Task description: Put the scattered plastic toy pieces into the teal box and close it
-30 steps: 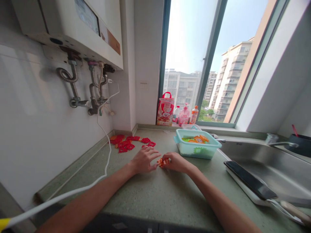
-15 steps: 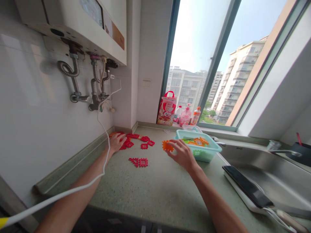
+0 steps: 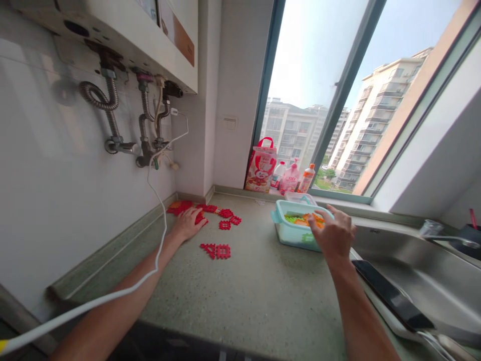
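Observation:
My left hand (image 3: 189, 223) lies flat, fingers stretched, on a pile of red interlocking plastic pieces (image 3: 210, 209) near the wall. A small joined group of red pieces (image 3: 216, 250) lies apart on the counter, nearer to me. My right hand (image 3: 332, 233) hovers over the near right corner of a pale teal plastic box (image 3: 291, 234) that holds orange and green pieces (image 3: 300, 219). I see the back of that hand; its fingers curl down toward the box and their tips are hidden, so I cannot see whether it holds anything.
A white cable (image 3: 158, 210) hangs from the wall heater (image 3: 112, 35) across my left forearm. A red bag (image 3: 261, 170) and bottles (image 3: 295, 178) stand on the sill. To the right are a steel sink (image 3: 413, 255) and a dark flat device (image 3: 393, 296) at its edge.
My right hand, which held an orange piece beside the box, has moved right over the box. My left hand stays on the red pile. The view has shifted slightly.

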`<state>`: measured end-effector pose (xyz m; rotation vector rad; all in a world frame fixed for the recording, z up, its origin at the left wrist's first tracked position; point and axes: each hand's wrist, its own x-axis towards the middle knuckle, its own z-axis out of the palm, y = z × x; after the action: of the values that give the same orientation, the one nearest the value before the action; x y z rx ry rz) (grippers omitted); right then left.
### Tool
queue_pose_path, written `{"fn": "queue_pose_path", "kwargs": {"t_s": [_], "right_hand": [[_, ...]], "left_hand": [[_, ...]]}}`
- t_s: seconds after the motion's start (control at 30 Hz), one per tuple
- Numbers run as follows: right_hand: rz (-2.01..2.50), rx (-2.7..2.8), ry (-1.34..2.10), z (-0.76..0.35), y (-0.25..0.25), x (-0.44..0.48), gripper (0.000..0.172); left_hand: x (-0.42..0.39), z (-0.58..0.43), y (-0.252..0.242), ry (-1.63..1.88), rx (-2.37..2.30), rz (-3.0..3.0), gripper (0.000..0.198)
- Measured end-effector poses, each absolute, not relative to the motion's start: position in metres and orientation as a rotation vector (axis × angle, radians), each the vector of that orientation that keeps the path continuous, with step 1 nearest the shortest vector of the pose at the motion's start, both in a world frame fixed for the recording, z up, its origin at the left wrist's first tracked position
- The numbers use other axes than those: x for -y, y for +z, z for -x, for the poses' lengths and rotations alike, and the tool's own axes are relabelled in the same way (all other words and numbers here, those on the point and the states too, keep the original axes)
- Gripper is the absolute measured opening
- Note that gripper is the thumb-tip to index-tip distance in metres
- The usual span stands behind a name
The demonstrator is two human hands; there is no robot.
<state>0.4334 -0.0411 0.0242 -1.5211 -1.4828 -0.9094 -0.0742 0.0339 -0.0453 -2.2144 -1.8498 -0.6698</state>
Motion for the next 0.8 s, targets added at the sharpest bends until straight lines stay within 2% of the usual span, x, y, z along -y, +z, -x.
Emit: {"fn": "queue_pose_path", "kwargs": {"t_s": [0.13, 0.27, 0.4, 0.63, 0.7, 0.8], "right_hand": [[1.197, 1.801, -0.765, -0.370, 0.015, 0.042, 0.019], [0.951, 2.122, -0.462, -0.313, -0.017, 0.044, 0.020], [0.897, 2.252, -0.214, -0.289, -0.041, 0.046, 0.021], [0.921, 2.243, -0.005, -0.294, -0.049, 0.040, 0.022], [0.933, 2.237, 0.036, -0.295, -0.051, 0.039, 0.021], [0.942, 2.244, 0.089, -0.296, -0.054, 0.038, 0.019]], "left_hand": [[-0.036, 0.076, -0.046, -0.642, 1.799, 2.347, 0.046], [-0.027, 0.071, -0.033, -0.628, 1.769, 2.323, 0.039], [-0.020, 0.075, -0.011, -0.532, 1.797, 2.281, 0.039], [-0.030, 0.111, 0.002, -0.508, 2.087, 1.987, 0.027], [-0.033, 0.115, -0.001, -0.438, 2.150, 1.991, 0.030], [-0.032, 0.110, -0.005, -0.401, 2.180, 2.034, 0.047]]}}
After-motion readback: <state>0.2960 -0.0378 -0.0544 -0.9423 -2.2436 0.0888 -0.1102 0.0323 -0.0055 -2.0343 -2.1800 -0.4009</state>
